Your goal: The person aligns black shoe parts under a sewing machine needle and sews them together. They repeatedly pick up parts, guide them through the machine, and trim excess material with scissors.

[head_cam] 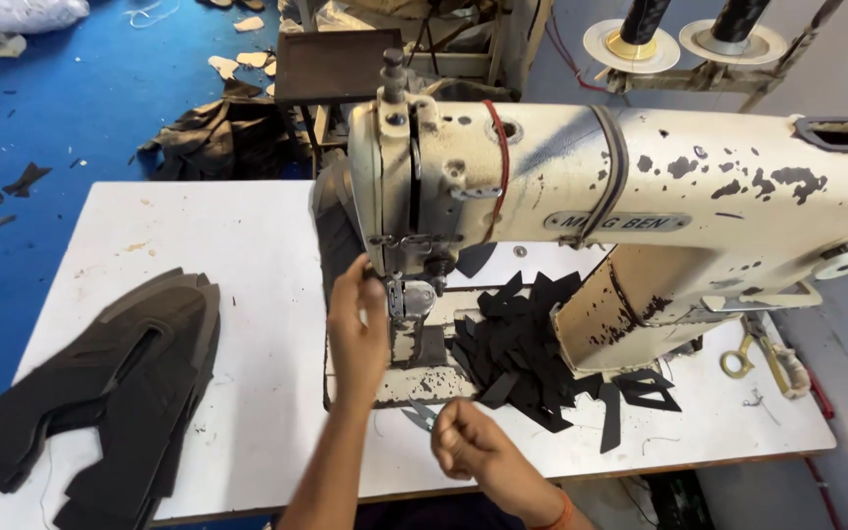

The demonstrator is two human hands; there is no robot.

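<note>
2 bare hands worked at 1 cream sewing machine (pixel 640 196) with chipped paint, which stood on a white table (pixel 247 294). 1 stack of dark shoe-upper pieces (pixel 110 383) lay on the table well to the left of the machine, and 1 heap of small black cut pieces (pixel 517 344) sat on the machine bed, just right of the needle area. 2 thread cones (pixel 684 29) stood on a stand behind the machine. The left hand (pixel 357 329) reached up beside the needle area, its fingers loosely curled and touching a dark piece of material (pixel 338 231) that hung at the machine's head; whether it pinched that piece could not be told. The right hand (pixel 465 442) was closed into a fist just in front of the machine bed, gripping small metal snips (pixel 420 414) whose blades poked out to the left. 1 pair of brass-handled scissors (pixel 753 358) lay on the table to the right of the machine. Beyond the machine, a blue floor (pixel 80 98) was littered with scraps and 1 pile of dark offcuts (pixel 223 137).
</note>
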